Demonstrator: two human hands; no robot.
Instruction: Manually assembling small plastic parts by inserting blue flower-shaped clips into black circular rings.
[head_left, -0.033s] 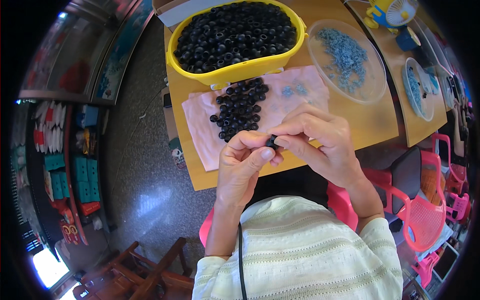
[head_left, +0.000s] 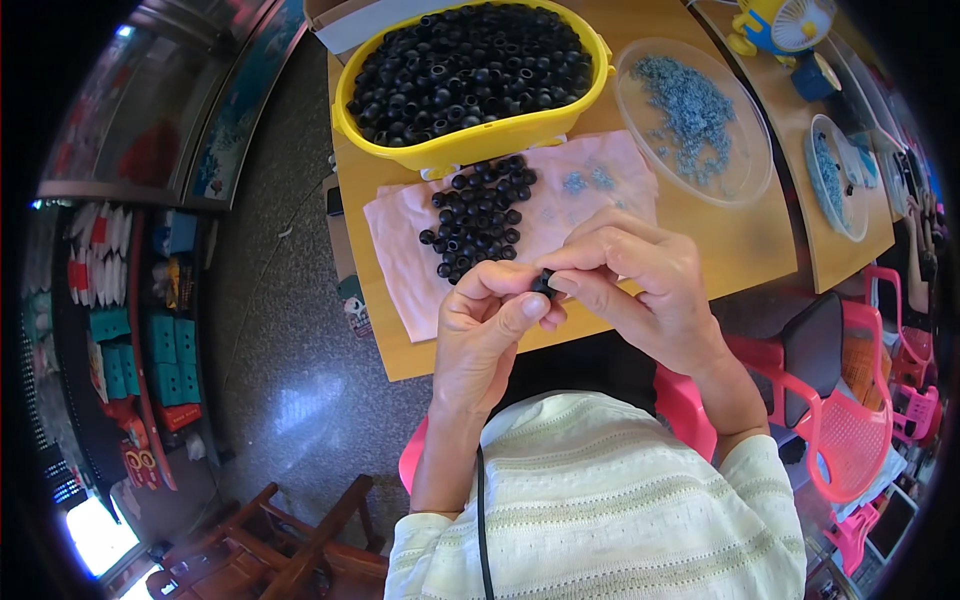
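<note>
Between my two hands, just past the table's near edge, is a small black round hollow piece [head_left: 544, 284]. The thumb and fingers of my left hand [head_left: 488, 318] pinch it from the left. My right hand [head_left: 640, 290] closes thumb and forefinger on its right side; any smaller part under those fingertips is hidden. Beyond my hands, several like black pieces [head_left: 475, 220] lie loose on a pink cloth [head_left: 400, 240]. A few light blue bits [head_left: 590, 180] sit on the cloth's right part.
A yellow tub [head_left: 480, 140] heaped with black pieces stands at the back. To its right lies a clear round tray [head_left: 735, 190] with small blue parts. A toy-like fan [head_left: 795, 25] is on the adjoining table. Pink chairs [head_left: 850, 440] stand at the right, wooden furniture [head_left: 290, 545] at lower left.
</note>
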